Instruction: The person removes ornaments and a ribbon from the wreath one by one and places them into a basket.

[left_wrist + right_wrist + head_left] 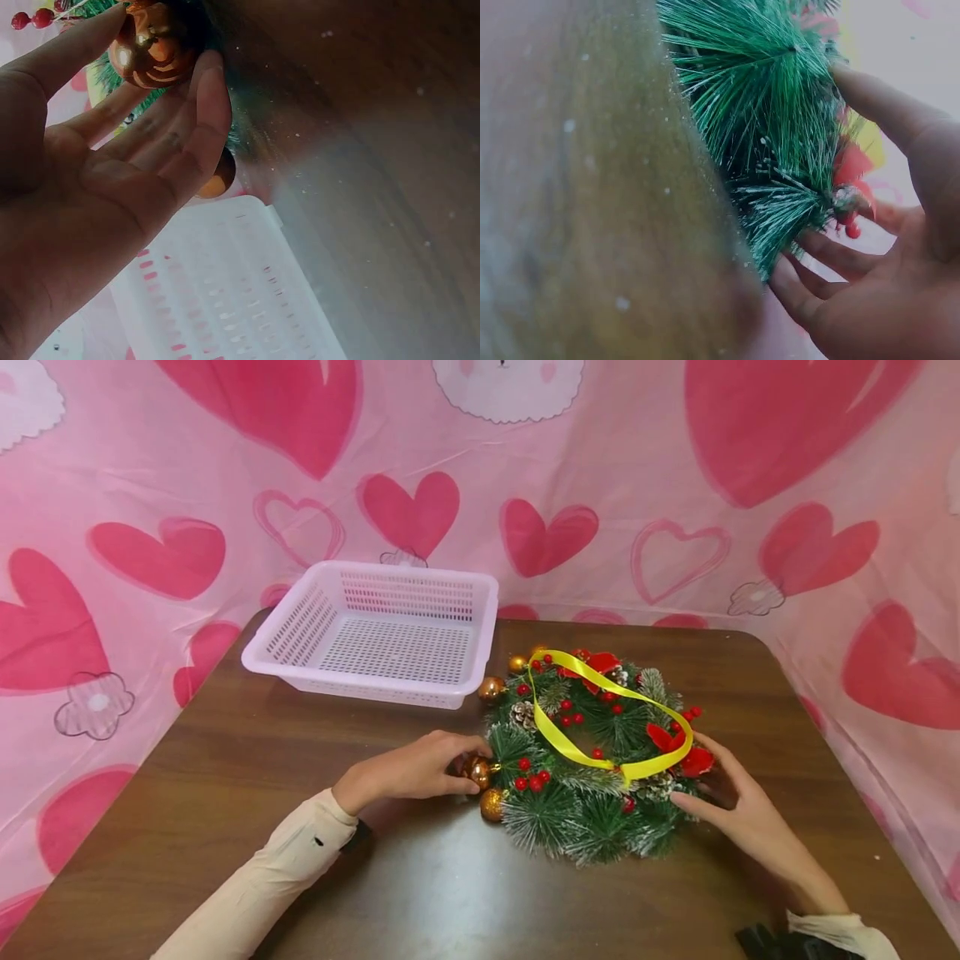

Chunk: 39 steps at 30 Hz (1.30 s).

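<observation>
The wreath (pixel 592 752) lies mid-table (pixel 300 827), just right of the basket (pixel 382 631). The left hand (pixel 408 770) pinches a gold ball (pixel 477 771) at its left edge; the right hand (pixel 738 806), fingers spread, cups its right edge.

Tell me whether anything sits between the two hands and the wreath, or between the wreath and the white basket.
Nothing visible. The left hand already touches a gold bauble on the wreath; the right hand touches its right edge. The table towards the white basket shows nothing in between.
</observation>
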Each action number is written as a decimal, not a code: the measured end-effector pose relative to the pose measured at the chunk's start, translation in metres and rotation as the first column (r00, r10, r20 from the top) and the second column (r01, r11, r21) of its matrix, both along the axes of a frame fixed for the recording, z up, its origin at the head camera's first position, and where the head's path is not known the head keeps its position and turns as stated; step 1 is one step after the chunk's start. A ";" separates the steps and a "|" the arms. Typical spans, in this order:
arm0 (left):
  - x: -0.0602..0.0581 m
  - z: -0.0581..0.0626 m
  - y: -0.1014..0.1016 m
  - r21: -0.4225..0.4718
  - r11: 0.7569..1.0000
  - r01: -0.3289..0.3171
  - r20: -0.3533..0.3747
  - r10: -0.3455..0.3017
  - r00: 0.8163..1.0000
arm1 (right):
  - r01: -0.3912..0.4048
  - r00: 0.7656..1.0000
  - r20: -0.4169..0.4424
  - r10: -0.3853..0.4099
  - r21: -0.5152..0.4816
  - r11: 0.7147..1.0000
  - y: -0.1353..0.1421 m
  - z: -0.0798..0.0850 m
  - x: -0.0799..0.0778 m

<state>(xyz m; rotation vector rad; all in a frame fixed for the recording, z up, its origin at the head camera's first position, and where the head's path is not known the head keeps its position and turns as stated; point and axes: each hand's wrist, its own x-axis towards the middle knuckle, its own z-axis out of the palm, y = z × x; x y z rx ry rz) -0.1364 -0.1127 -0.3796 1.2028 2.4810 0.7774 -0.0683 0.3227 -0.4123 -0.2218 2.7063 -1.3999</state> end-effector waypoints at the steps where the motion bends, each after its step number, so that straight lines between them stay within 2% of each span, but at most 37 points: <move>1: 0.000 0.000 0.000 0.009 1.000 0.001 0.012 -0.001 1.000 | -0.004 1.000 -0.004 0.004 -0.020 1.000 0.001 -0.002 0.000; 5: -0.001 0.000 -0.001 0.021 1.000 0.002 0.039 -0.002 0.999 | -0.004 1.000 -0.003 0.004 -0.049 0.999 0.002 -0.005 0.001; 12: -0.001 0.003 0.000 0.003 1.000 -0.024 0.042 0.024 0.999 | -0.004 1.000 -0.020 0.003 -0.047 0.999 0.003 -0.006 -0.002; 19: 0.003 0.011 0.000 -0.008 1.000 -0.011 -0.014 0.011 1.000 | -0.005 1.000 -0.025 0.004 -0.048 0.999 0.003 -0.006 -0.005; 25: 0.008 0.019 0.000 -0.025 0.999 -0.040 -0.050 0.038 0.998 | -0.012 1.000 -0.012 0.011 -0.052 0.999 0.005 -0.008 -0.004; 39: 0.011 0.030 -0.001 0.060 0.998 -0.032 -0.103 0.038 0.994 | -0.010 1.000 -0.018 0.009 -0.022 1.000 0.005 -0.009 -0.004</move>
